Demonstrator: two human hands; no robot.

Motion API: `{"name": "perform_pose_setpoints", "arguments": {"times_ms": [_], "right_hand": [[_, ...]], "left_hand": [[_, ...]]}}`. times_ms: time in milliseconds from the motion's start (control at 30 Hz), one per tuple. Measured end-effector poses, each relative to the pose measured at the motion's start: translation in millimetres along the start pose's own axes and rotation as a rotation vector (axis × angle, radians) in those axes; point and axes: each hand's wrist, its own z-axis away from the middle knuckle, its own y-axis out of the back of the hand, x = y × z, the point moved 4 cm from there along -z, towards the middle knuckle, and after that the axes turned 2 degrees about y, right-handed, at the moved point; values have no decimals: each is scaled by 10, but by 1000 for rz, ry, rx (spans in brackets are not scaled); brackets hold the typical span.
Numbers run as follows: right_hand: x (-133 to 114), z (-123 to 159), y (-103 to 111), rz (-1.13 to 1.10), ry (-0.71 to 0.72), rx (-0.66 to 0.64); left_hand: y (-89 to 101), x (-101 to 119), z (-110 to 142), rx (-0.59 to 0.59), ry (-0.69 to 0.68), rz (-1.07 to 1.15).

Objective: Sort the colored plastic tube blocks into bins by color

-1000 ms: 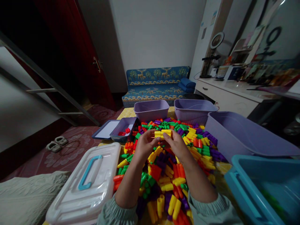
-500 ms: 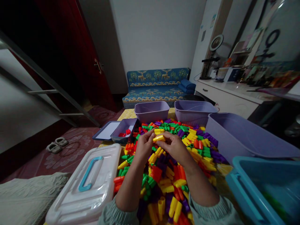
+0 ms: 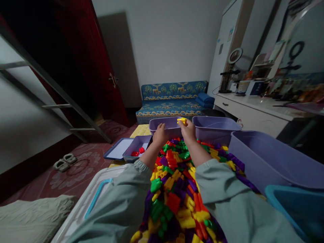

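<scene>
Hands apart, both raised over the far edge of the pile near the centre of the frame. Right hand (image 3: 188, 131) clamped on a yellow block (image 3: 182, 120), pinched between thumb and fingertips, seen against the farthest-left purple bin (image 3: 153, 125). Left hand (image 3: 160, 135) just left of it, in front of the same bin, with fingers loosely bent; impossible to tell whether around anything, or whether touching the bin. Below the hands, down to the bottom edge of the frame, a heap of plastic blocks (image 3: 177, 192) in yellow, green, red, orange and purple, running between two grey-green sleeves (image 3: 126, 199).

Right of centre, a second purple bin (image 3: 215, 135); farther right, a larger purple bin (image 3: 273, 172); at lower right, a blue tub (image 3: 280, 206), partly cut off by the frame. Left of the pile, a small purple box (image 3: 130, 152) with red pieces (image 3: 136, 153) inside, beside a flat dark-rimmed lid (image 3: 118, 148). At lower left, a pale lid (image 3: 78, 209) with a blue handle (image 3: 92, 202), partly behind the left sleeve. Beyond the bins, a blue patterned sofa (image 3: 174, 98). At upper left, a red door (image 3: 108, 67); at upper right, a ring light (image 3: 235, 55) above a white dresser (image 3: 253, 106).
</scene>
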Motion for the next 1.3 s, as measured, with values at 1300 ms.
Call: {"name": "perform_pose_setpoints", "arguments": {"times_ms": [1300], "right_hand": [[70,-175,-381,479,52,-413]], "left_hand": [[-289,-408,21,-43,-182,49]]}}
